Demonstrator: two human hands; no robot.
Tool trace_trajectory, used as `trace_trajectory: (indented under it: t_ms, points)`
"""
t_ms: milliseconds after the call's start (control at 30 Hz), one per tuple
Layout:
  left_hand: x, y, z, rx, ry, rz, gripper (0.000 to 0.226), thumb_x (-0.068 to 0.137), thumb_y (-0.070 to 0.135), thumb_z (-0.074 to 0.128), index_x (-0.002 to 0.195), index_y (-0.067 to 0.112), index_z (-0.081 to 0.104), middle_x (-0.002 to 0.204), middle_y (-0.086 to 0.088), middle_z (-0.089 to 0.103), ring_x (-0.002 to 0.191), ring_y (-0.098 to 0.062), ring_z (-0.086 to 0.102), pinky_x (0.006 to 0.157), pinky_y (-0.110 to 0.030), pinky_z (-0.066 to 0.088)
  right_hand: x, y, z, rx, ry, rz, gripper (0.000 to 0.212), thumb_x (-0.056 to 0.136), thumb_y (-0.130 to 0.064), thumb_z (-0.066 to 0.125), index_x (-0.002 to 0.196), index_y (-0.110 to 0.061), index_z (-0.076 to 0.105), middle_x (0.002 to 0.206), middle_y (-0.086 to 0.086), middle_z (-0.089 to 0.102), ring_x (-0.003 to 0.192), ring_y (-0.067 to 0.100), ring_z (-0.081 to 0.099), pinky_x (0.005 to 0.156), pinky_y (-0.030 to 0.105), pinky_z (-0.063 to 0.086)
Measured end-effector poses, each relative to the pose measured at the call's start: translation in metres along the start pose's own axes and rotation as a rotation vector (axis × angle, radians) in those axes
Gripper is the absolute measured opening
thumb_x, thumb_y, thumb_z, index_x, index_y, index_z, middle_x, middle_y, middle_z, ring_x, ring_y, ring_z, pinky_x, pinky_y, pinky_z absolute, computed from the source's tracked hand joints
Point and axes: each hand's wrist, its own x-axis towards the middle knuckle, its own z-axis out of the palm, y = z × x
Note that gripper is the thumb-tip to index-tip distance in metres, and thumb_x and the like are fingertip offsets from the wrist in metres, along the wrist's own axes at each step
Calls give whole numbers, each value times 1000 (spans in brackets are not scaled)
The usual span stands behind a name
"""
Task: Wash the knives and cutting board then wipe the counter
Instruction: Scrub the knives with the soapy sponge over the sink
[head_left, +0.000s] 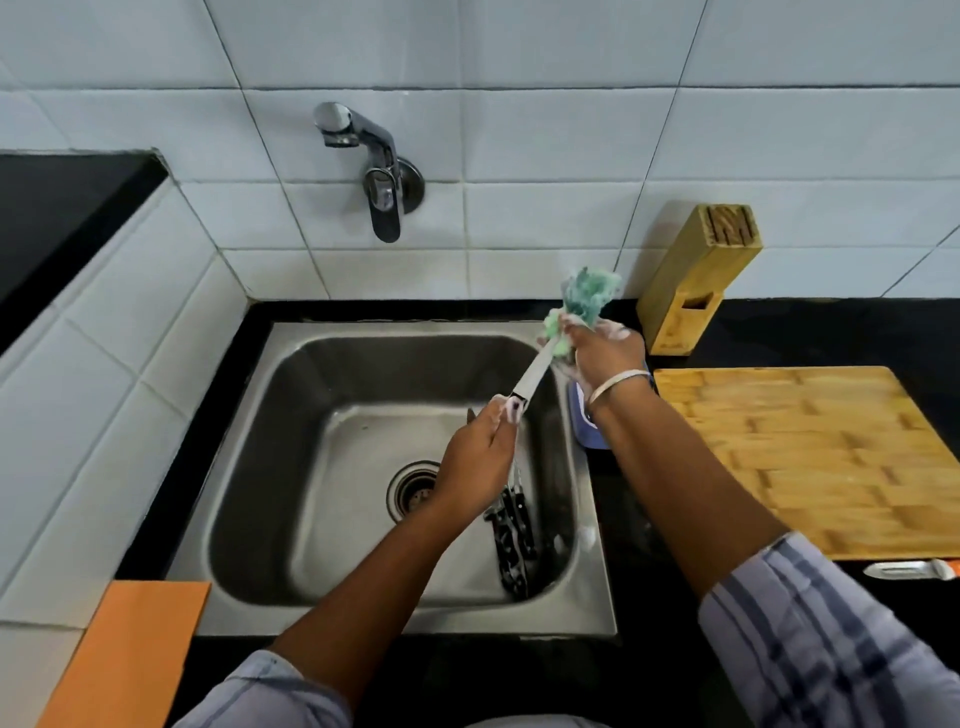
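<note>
step: soaping one knife (531, 375) over the sink (260, 467), judged early in the task
left hand (475, 457): fingers curled round the handle end, foamy, blade pointing up and away to the right
right hand (605, 358): closed on a green scrubber (589, 293), wrapped round the blade near its tip
knife location: held in the air above the basin, tilted, touching only the hands and the scrubber
other knives (511, 535): dark handles, lying together on the sink floor by the right wall, just right of the drain
board (795, 457): flat on the counter (831, 327), right of the sink, looks unwashed
tap (382, 171): no water seen running
handling: knife is stiff, light, sharp and likely slippery with soap; hold by the handle only, wipe from the spine side
board handling: probably heavy, rigid wood; take it by its two edges
risk: soapy handle sliding, blade cutting through the scrubber
also: knife block (696, 280) at the wall, orange cloth (130, 654) at lower left
</note>
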Motion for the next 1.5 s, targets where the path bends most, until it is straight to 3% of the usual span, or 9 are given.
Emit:
trace_trajectory:
  t_ms: [233, 533, 733, 867, 967, 1067, 1300, 1400, 1500]
  points:
    - [12, 11, -5, -188, 33, -47, 27, 101, 39, 35, 108, 33, 60, 103, 10, 64, 98, -5, 59, 96, -34, 46, -37, 33, 5, -232, -107, -77, 10, 89, -8, 61, 81, -12, 65, 82, 13, 68, 82, 30, 67, 85, 49, 55]
    - [4, -7, -5, -258, 75, -102, 43, 95, 48, 40, 116, 16, 59, 103, -15, 64, 89, -27, 60, 82, -35, 46, -37, 17, -8, -387, -63, -225, 20, 90, -11, 55, 99, -6, 72, 87, 5, 70, 87, 20, 66, 78, 28, 50]
    - [-4, -17, -8, -216, 63, -143, 33, 93, 51, 41, 91, 25, 61, 73, 3, 55, 68, -16, 50, 71, -35, 42, -31, -2, -13, -207, 43, -316, 21, 91, -8, 52, 100, -6, 71, 79, 7, 68, 75, 19, 63, 77, 35, 52]
    - [-3, -22, -9, -230, 79, -250, 39, 101, 37, 40, 122, 11, 58, 104, -14, 64, 88, -27, 61, 78, -35, 49, -40, -4, -14, -167, -28, -339, 22, 93, 0, 49, 97, -6, 69, 81, 6, 69, 76, 16, 65, 75, 25, 54]
    - [-3, -14, -11, -316, 56, -389, 42, 103, 35, 35, 128, 6, 53, 78, 0, 54, 63, -10, 51, 50, -21, 40, -48, 6, -10, -215, -55, -267, 25, 91, 3, 52, 77, -13, 65, 64, -7, 67, 62, 6, 64, 61, 13, 51]
    - [-4, -9, -9, -405, 37, -498, 58, 101, 49, 26, 132, 4, 47, 66, 3, 45, 50, -8, 33, 42, -18, 28, -51, 25, -6, -286, -92, -199, 19, 87, -4, 56, 77, -16, 67, 84, 11, 71, 84, 27, 68, 81, 40, 57]
    - [-10, 8, -9, -627, 16, -413, 91, 83, 77, 3, 144, 19, 38, 135, -18, 53, 117, -38, 53, 88, -41, 50, -53, 35, -5, -537, -7, -190, 17, 87, -10, 54, 90, -5, 69, 88, 11, 69, 89, 32, 65, 84, 45, 54]
    - [-13, 8, -9, -486, 48, -353, 49, 98, 53, 31, 117, 16, 56, 94, -4, 62, 68, -8, 55, 58, -22, 44, -62, 35, -4, -586, -42, -288, 39, 80, -6, 56, 118, -12, 61, 107, 4, 65, 97, 21, 62, 91, 34, 51]
    - [-9, 3, -8, -480, 102, -335, 39, 100, 44, 36, 108, 15, 60, 77, 0, 59, 53, -6, 45, 42, -16, 34, -74, 45, 2, -696, -137, -419, 31, 75, -26, 59, 104, -14, 66, 96, 4, 68, 89, 16, 62, 88, 32, 52]
